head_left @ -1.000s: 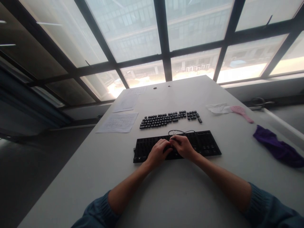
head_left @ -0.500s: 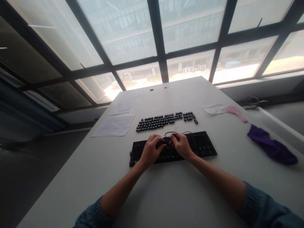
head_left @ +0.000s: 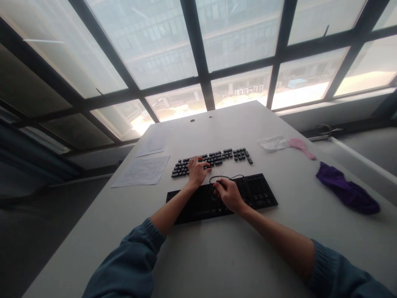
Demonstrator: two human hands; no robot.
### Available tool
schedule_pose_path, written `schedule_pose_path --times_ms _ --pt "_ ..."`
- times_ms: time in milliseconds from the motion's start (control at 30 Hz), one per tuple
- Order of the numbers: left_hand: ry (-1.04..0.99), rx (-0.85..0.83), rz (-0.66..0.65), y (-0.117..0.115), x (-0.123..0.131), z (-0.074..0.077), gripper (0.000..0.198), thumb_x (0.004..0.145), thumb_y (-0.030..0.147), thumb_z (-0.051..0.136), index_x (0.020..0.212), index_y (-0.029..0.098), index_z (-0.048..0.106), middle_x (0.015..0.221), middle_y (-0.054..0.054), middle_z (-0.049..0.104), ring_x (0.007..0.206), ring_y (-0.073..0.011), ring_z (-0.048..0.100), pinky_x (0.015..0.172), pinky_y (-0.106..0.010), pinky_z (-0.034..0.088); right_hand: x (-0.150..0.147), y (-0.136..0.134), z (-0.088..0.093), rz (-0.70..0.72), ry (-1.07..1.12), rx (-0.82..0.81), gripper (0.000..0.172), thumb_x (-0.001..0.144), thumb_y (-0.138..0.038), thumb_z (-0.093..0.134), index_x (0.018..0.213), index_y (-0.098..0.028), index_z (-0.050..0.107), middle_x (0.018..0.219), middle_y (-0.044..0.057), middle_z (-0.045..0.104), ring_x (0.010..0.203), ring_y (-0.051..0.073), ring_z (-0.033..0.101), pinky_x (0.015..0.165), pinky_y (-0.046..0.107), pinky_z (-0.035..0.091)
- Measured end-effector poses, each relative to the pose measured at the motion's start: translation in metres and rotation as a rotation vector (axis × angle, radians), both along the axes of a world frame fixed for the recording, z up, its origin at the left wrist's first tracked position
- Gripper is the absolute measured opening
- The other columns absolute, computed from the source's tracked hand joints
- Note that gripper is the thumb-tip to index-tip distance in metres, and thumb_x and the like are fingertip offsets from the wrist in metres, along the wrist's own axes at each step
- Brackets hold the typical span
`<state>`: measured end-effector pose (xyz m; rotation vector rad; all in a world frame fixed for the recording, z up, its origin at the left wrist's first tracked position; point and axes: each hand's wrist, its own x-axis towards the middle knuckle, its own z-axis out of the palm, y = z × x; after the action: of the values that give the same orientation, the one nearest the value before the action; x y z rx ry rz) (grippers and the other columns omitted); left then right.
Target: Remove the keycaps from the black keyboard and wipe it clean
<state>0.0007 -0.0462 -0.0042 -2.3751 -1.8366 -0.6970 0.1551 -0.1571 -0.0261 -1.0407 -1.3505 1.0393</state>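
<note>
My left hand (head_left: 197, 171) reaches over the loose black keycaps (head_left: 217, 157), which lie in rows behind the keyboard. Its thumb and fingertips close on what looks like one dark keycap, partly hidden by the fingers. My right hand (head_left: 228, 193) is closed above the middle of the black keyboard (head_left: 192, 207). From its fingers rise thin wire prongs (head_left: 221, 173), like those of a wire keycap puller; the handle is mostly covered. The keyboard's left and middle part looks bare, while keys show at its right end. A black cable (head_left: 211, 179) loops behind it.
Printed papers (head_left: 141, 170) lie on the white table (head_left: 192, 256) at the left. To the right are a crumpled white tissue (head_left: 273, 143), a pink brush-like object (head_left: 301, 147) and a purple cloth (head_left: 345, 188). Large windows stand beyond the table.
My left hand has left the keyboard and moved forward to the keycap rows. My right hand stays above the keyboard, still closed. The view has shifted slightly.
</note>
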Motion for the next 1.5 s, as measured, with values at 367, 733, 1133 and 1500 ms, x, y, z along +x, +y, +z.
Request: schedule_pose_path --times_ms 367,733,1133,1500 --pt "-0.087 0.063 -0.066 -0.008 -0.008 0.01 0.012 0.079 0.027 0.077 0.09 0.024 0.078 0.103 -0.007 0.055 0.103 -0.0262 0.049 0.096 -0.041 0.042 0.001 -0.005 0.007 -0.002 0.075 -0.005 0.028 0.092 -0.041 0.057 0.079 -0.017 0.064 0.063 0.002 0.063 0.053 0.014 0.053 0.05 0.024 0.04" --pt "-0.31 -0.133 -0.355 -0.124 -0.004 0.013 0.021 0.091 0.012 0.054 0.099 0.022 0.07 0.095 -0.005 0.063 0.097 -0.0217 0.056 0.09 -0.037 0.047 0.021 -0.017 0.023 0.067 -0.151 0.131 0.029 0.094 -0.036 0.054 0.072 -0.018 0.059 0.063 0.0 0.059 0.059 0.014 0.051 0.059 0.026 0.041" --pt "-0.454 -0.127 -0.376 -0.134 -0.005 -0.001 0.022 0.088 0.008 0.051 0.095 0.02 0.068 0.093 -0.005 0.064 0.095 -0.0204 0.057 0.088 -0.036 0.048 0.022 -0.024 0.02 0.182 -0.265 0.251 0.023 0.094 -0.03 0.054 0.078 -0.017 0.064 0.069 0.002 0.063 0.064 0.016 0.056 0.064 0.027 0.044" --pt "-0.464 -0.164 -0.397 -0.136 -0.005 0.002 0.023 0.079 0.003 0.05 0.084 0.019 0.065 0.089 -0.005 0.063 0.091 -0.0209 0.057 0.083 -0.035 0.048 0.02 -0.024 0.019 0.283 -0.368 0.295 0.025 0.095 -0.028 0.053 0.075 -0.018 0.063 0.07 0.003 0.064 0.064 0.016 0.056 0.062 0.027 0.042"
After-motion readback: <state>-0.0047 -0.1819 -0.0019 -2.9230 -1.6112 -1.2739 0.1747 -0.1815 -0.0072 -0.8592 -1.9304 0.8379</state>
